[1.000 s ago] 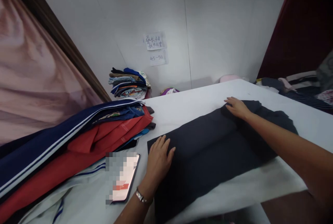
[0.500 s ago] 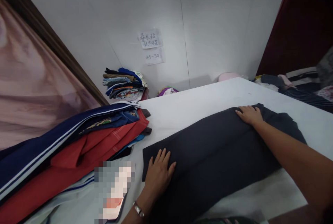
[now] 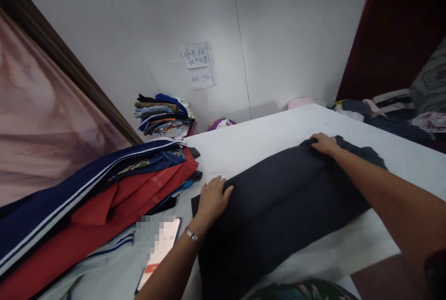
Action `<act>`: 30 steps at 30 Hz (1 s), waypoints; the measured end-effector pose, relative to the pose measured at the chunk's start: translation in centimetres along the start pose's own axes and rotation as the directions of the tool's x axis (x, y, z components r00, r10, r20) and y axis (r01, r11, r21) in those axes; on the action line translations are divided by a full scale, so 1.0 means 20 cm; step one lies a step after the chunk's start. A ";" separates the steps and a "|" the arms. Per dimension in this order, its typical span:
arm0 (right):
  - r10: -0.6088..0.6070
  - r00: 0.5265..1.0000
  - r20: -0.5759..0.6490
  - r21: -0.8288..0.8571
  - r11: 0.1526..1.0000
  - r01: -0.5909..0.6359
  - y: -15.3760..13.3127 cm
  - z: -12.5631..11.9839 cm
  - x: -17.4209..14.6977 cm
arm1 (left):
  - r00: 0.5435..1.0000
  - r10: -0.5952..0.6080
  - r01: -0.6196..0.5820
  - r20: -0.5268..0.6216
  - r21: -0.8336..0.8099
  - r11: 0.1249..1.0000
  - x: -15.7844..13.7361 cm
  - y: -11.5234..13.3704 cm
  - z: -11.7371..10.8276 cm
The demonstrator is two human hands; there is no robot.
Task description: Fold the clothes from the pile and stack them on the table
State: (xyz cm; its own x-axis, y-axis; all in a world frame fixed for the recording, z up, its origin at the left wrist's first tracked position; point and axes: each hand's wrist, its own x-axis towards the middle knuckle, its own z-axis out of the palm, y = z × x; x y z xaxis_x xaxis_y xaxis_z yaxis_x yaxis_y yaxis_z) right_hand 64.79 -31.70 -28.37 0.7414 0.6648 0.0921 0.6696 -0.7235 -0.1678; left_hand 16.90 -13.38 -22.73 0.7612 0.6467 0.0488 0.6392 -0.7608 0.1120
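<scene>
A dark grey garment [image 3: 278,198], folded into a long flat strip, lies slantwise across the white table in the head view. My left hand [image 3: 212,198] is at its far edge near the left end, fingers bent over the edge and thumb on the near side. Farther right, my right hand [image 3: 324,144] grips the same far edge, where the cloth bunches slightly under the curled fingers. The garment's right end lies partly behind my right forearm. A lit phone [image 3: 162,253] rests beside my left forearm, partly blurred out.
Left of the garment is a heap with a red garment [image 3: 132,193] and navy striped clothing [image 3: 69,198]. Folded clothes [image 3: 163,116] form a stack by the wall. Paper notes [image 3: 199,55] hang above the white table [image 3: 258,137]. More clothes [image 3: 393,109] lie at the far right.
My left hand has moved from lying flat on the garment up to its far edge. The right hand's fingers have curled onto that edge, bunching the cloth. The view has shifted slightly.
</scene>
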 end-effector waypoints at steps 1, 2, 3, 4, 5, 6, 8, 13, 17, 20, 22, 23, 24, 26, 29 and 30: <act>0.003 1.000 -0.005 0.009 1.000 -0.003 -0.01 -0.01 0.01 | 1.000 0.015 -0.015 0.008 -0.012 1.000 0.05 0.01 0.01; 0.010 1.000 -0.006 0.018 1.000 -0.009 -0.01 -0.02 0.02 | 0.999 0.032 -0.031 0.027 -0.029 0.999 0.09 0.02 0.02; 0.016 1.000 -0.006 0.029 0.999 -0.016 -0.01 -0.03 0.03 | 0.998 0.049 -0.046 0.050 -0.046 0.998 0.13 0.04 0.04; 0.022 1.000 -0.005 0.039 0.999 -0.022 -0.01 -0.04 0.03 | 0.996 0.061 -0.056 0.072 -0.058 0.997 0.17 0.05 0.06; 0.026 1.000 -0.004 0.050 0.998 -0.026 -0.01 -0.04 0.03 | 0.994 0.066 -0.060 0.087 -0.060 0.996 0.20 0.06 0.08; 0.028 1.000 -0.004 0.060 0.998 -0.027 -0.01 -0.05 0.03 | 0.994 0.064 -0.059 0.092 -0.052 0.997 0.22 0.07 0.10; 0.030 1.000 -0.002 0.076 0.997 -0.030 0.00 -0.05 0.02 | 0.997 0.048 -0.046 0.065 -0.028 0.999 0.25 0.08 0.14; 0.087 0.996 -0.017 0.080 0.993 -0.085 0.01 -0.05 0.00 | 1.000 0.020 -0.019 0.011 -0.113 0.993 0.30 0.06 0.19; 0.121 0.992 -0.025 0.088 0.989 -0.118 0.01 -0.07 -0.01 | 0.995 0.065 -0.082 -0.076 -0.249 0.965 0.28 0.05 0.17; 0.122 0.992 -0.035 0.079 0.990 -0.119 0.02 -0.08 -0.02 | 0.998 0.027 -0.042 -0.058 -0.282 0.958 0.24 0.06 0.13; 0.101 0.994 -0.043 0.020 0.995 -0.101 0.01 -0.07 -0.02 | 0.999 -0.016 0.024 0.033 -0.253 0.967 0.23 0.08 0.11; 0.089 0.995 -0.042 -0.016 0.996 -0.090 0.01 -0.06 -0.02 | 0.996 -0.034 0.051 0.082 -0.215 0.975 0.23 0.08 0.11; 0.078 0.996 -0.036 -0.047 0.996 -0.080 0.00 -0.04 -0.02 | 0.991 -0.051 0.071 0.126 -0.161 0.984 0.23 0.09 0.11; 0.068 0.997 -0.023 -0.084 0.994 -0.070 -0.03 -0.01 -0.03 | 0.979 -0.087 0.094 0.184 -0.032 0.995 0.25 0.10 0.14; 0.058 0.998 -0.034 -0.108 0.992 -0.062 -0.07 0.02 -0.03 | 0.976 -0.091 0.074 0.198 0.090 0.993 0.27 0.11 0.18; 0.052 0.998 -0.042 -0.114 0.992 -0.057 -0.08 0.03 -0.04 | 0.977 -0.081 0.062 0.197 0.101 0.993 0.27 0.11 0.19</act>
State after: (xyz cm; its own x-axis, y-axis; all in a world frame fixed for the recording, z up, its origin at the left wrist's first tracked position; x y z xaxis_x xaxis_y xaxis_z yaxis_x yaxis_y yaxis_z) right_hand 63.18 -30.97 -28.76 0.7765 0.6177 0.1243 0.6272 -0.7765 -0.0597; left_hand 22.86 -11.82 -25.89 0.7136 0.6828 -0.1566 0.6929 -0.7209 0.0144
